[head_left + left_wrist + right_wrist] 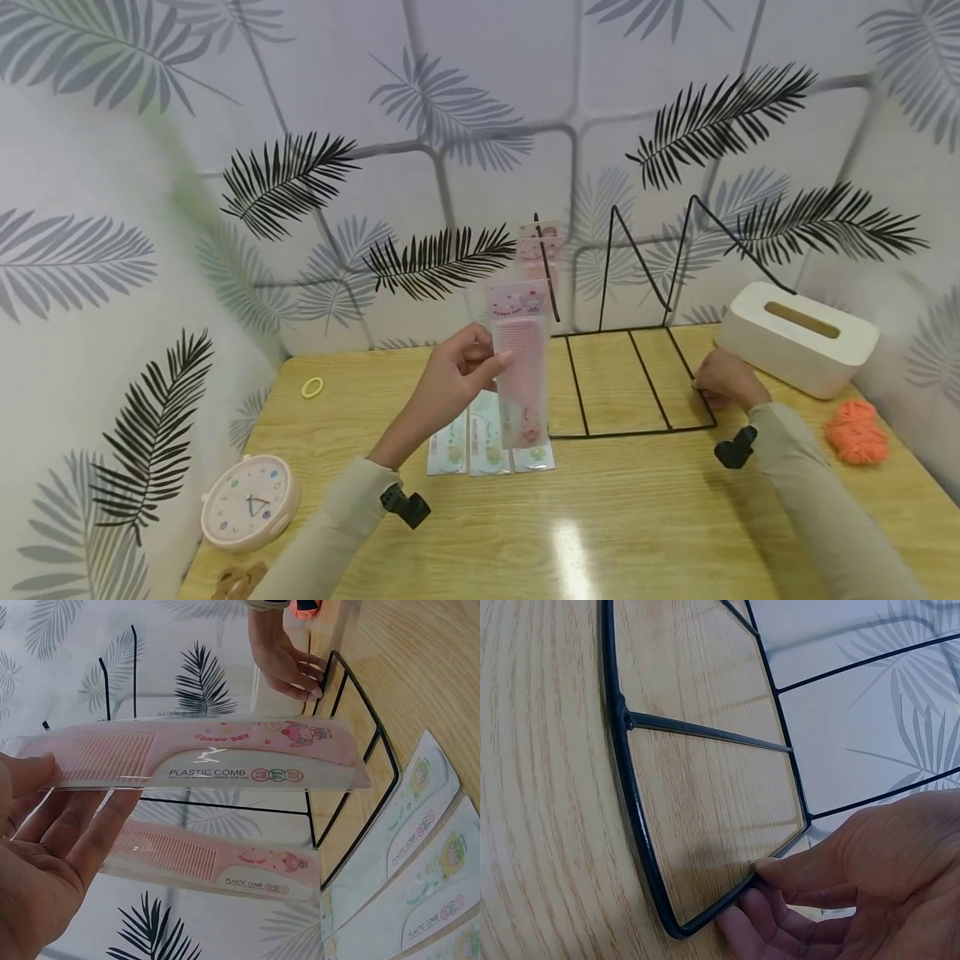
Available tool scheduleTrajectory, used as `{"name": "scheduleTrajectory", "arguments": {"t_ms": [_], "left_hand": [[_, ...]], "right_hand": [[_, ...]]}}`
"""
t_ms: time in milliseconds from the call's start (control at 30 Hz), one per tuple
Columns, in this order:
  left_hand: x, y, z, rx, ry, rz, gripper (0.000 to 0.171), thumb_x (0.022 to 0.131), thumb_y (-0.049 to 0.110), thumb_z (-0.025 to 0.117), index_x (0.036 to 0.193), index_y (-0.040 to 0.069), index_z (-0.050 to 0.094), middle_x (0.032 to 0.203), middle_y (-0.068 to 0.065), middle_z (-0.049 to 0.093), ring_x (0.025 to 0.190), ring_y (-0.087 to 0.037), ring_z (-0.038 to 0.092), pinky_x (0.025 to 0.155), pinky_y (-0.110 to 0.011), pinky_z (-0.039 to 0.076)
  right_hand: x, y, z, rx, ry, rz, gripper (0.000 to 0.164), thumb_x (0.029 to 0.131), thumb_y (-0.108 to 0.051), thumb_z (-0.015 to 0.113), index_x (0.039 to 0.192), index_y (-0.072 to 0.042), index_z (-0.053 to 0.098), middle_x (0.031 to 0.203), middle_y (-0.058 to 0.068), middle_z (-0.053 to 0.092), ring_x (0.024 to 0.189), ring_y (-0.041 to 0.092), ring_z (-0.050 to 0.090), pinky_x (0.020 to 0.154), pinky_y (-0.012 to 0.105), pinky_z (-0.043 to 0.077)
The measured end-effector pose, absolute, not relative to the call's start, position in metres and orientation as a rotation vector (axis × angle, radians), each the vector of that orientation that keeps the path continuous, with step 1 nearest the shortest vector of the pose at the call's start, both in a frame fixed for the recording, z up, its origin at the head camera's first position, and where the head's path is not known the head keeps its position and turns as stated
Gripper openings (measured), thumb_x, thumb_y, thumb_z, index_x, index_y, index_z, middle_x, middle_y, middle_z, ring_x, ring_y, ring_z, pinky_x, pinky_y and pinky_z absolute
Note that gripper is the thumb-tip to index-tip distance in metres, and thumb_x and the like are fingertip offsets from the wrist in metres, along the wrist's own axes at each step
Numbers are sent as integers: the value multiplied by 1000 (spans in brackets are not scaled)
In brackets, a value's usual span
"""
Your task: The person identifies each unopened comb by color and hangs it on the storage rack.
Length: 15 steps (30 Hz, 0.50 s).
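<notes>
My left hand (453,371) pinches a pink plastic comb (522,367) in a clear package, held upright in front of the black wire rack (630,432). In the left wrist view, the thumb and fingers grip the toothed end of this comb (262,742). Behind it, a second packaged pink comb (180,851) hangs at the rack's left hook. At the rack's right side, my right hand (727,379) grips the base wire; the right wrist view shows the thumb and fingers around that wire (720,901). Three packaged combs with green prints (489,446) lie on the table below the left hand.
A white tissue box (798,333) stands right of the rack, with an orange fluffy ball (857,432) in front of it. To the left are a pink clock (251,502), a yellow ring (312,387) and a brown object (238,582). A leaf-patterned wall covering backs the table.
</notes>
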<state>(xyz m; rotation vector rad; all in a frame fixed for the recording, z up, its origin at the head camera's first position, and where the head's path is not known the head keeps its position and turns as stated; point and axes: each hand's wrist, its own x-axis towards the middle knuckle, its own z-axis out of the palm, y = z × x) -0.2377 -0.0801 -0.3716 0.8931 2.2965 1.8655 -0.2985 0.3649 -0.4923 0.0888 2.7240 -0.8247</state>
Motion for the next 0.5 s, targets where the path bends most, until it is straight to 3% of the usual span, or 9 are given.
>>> {"name": "scheduleTrajectory", "arguments": {"t_ms": [167,333,500], "left_hand": [[-232,-74,-378,901,2272,1800,18,103,11,67,95,6,53,86,-17,73,81,-18,72,77,-39,64],[-229,-68,-387,904,2257,1768,16,103,14,68,95,6,56,86,-16,73,81,-20,72,76,-39,64],[-233,-60,-397,937,2274,1772,16,103,13,68,94,6,56,89,-17,73,83,-19,74,74,-38,65]], "right_hand": [[-299,365,-492,132,2681,-882,35,95,-2,61,63,-13,51,58,-3,50,54,11,55,53,27,56],[-298,364,-491,150,2652,-914,29,95,-2,61,68,-9,55,61,-1,52,58,12,57,55,29,59],[-297,364,-489,124,2669,-891,35,95,-3,61,64,-13,51,60,-1,52,56,12,57,54,29,58]]}}
